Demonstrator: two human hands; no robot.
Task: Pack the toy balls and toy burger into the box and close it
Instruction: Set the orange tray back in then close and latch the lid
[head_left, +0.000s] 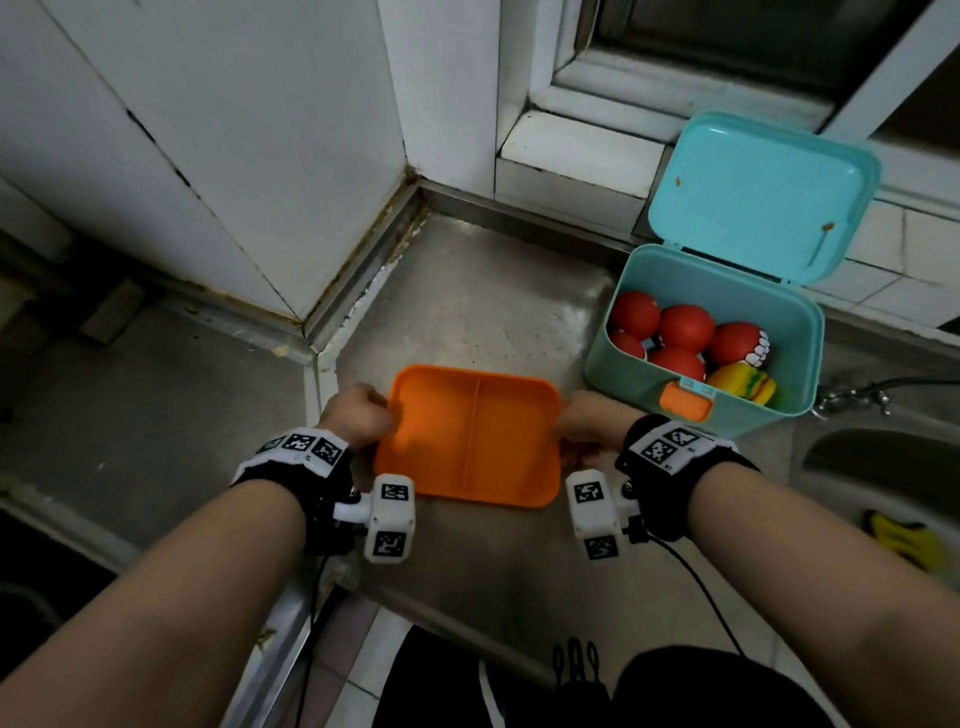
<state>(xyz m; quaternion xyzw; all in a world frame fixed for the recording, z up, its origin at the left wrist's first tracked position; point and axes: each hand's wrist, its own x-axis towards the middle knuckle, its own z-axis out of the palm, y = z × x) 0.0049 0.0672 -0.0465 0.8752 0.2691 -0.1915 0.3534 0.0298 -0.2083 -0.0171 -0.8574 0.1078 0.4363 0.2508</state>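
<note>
A teal box (644, 387) stands on the steel counter at the right with its lid (769, 192) swung up and back. Inside lie several red toy balls (685, 327), one with a printed toothy mouth, and a yellow toy burger (743, 384) at the front right corner. An orange latch (685, 402) hangs on the box's front. In front of me is an orange two-compartment tray (470, 434), empty. My left hand (358, 415) grips its left edge and my right hand (589, 426) grips its right edge.
The steel counter (467, 312) meets white tiled walls at the back left and a window sill behind the box. A sink basin (883, 467) with a yellow item lies at the right. The counter's front edge is near my forearms.
</note>
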